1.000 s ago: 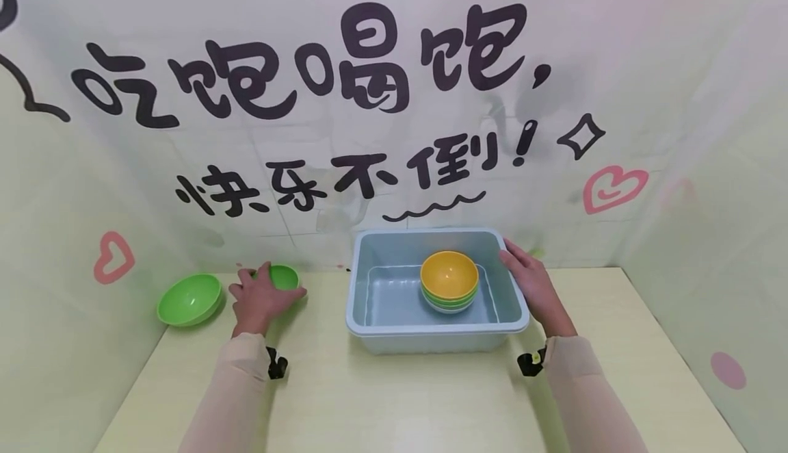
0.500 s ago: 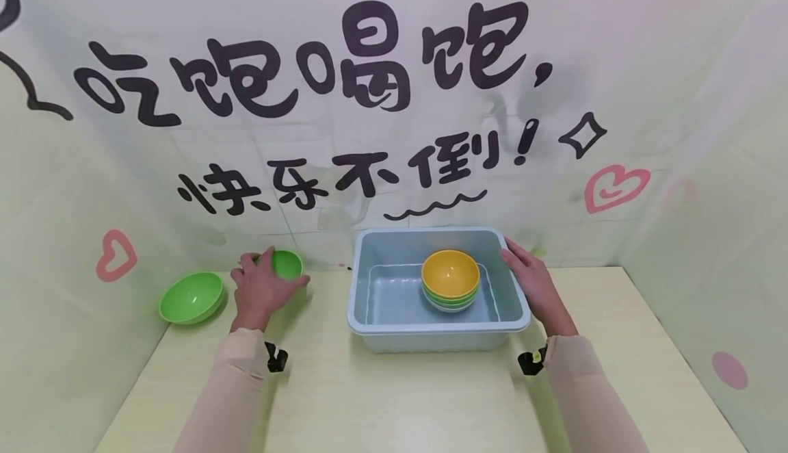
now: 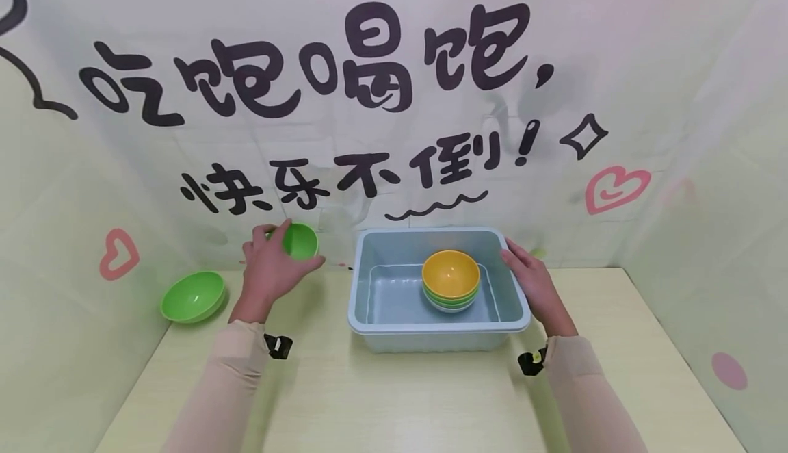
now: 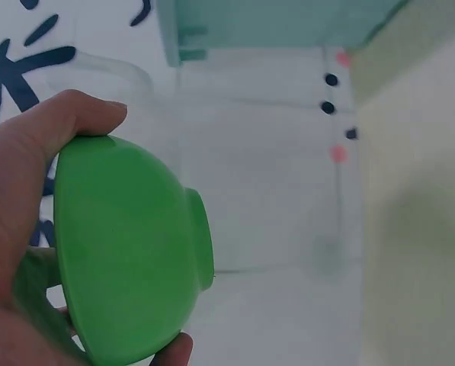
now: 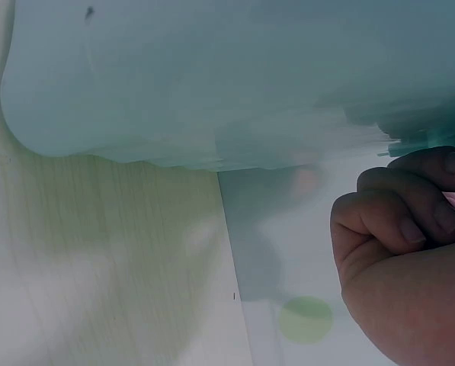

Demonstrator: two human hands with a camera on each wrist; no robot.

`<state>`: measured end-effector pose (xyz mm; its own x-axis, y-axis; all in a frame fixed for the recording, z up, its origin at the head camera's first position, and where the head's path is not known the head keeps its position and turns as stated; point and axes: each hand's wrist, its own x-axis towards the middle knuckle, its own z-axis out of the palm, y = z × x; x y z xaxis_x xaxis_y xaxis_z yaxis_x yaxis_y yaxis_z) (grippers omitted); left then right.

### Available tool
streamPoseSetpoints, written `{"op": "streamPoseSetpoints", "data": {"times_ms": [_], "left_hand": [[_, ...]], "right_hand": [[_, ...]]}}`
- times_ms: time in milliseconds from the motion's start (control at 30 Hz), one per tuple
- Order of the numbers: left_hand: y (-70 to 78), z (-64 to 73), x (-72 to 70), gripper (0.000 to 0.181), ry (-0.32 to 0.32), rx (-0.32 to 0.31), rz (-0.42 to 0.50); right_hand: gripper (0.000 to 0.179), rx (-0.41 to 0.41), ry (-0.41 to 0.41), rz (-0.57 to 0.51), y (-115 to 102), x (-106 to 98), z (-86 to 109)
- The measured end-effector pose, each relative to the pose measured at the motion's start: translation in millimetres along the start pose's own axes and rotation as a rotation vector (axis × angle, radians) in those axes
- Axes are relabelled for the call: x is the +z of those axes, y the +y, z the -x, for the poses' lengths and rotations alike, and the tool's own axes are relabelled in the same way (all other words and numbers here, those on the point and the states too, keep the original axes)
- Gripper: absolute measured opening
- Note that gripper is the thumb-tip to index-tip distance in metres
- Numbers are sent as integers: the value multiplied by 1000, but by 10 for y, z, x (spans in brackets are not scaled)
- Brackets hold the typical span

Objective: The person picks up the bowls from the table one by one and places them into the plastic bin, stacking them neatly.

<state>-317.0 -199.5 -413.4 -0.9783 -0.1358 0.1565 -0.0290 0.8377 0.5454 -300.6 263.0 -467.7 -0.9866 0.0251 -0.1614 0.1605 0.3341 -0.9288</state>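
My left hand (image 3: 273, 267) grips a small green bowl (image 3: 301, 241) by its rim, raised above the table near the back wall. In the left wrist view the thumb lies on one edge of the green bowl (image 4: 128, 252) and fingertips show at the opposite edge. My right hand (image 3: 535, 285) holds the right rim of a light blue basin (image 3: 406, 328); in the right wrist view its fingers (image 5: 395, 221) are curled at the basin's edge. Inside the basin, on the right, stands a stack of bowls with a yellow bowl (image 3: 451, 274) on top and green and white ones beneath.
A larger green bowl (image 3: 193, 297) sits at the left edge of the light wooden table (image 3: 406, 405). A printed cloth wall (image 3: 394, 165) rises behind the table, with side walls at left and right.
My left hand has lifted the small green bowl off the table and carried it up and slightly right. My right hand and the basin have stayed in place.
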Motion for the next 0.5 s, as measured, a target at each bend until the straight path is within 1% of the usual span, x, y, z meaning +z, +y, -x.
{"op": "streamPoseSetpoints", "data": {"times_ms": [200,500], "left_hand": [[272,61,-127,103,23,61,40],[732,174,-298,100,6,170,114]], "right_hand": [[70,2,-7,-6,-12,-1,8],[70,14,-14,-28,-9,2,3]]}}
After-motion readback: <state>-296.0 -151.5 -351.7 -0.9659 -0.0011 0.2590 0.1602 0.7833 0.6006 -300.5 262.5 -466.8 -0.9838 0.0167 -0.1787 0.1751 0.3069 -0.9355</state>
